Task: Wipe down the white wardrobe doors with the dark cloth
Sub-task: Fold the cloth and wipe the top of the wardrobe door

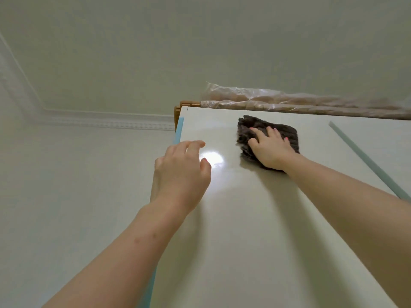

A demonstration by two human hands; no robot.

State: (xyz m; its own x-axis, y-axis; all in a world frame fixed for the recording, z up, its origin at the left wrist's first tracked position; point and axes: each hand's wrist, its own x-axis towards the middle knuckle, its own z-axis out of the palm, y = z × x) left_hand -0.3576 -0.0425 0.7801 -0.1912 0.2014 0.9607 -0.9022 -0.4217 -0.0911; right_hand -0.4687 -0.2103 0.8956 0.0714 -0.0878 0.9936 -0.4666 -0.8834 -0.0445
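the right hand lies flat with fingers spread on the dark, shaggy folded cloth, pinning it against the glossy white wardrobe door near its top edge — a palm press that likely keeps the whole cloth rubbing the panel. the left hand holds nothing, fingers loosely apart, hovering near the door's left edge beside the pale blue edge strip, perhaps to steady the door. above the wardrobe lies a clear plastic-wrapped bundle; the lower door looks unwiped as yet.
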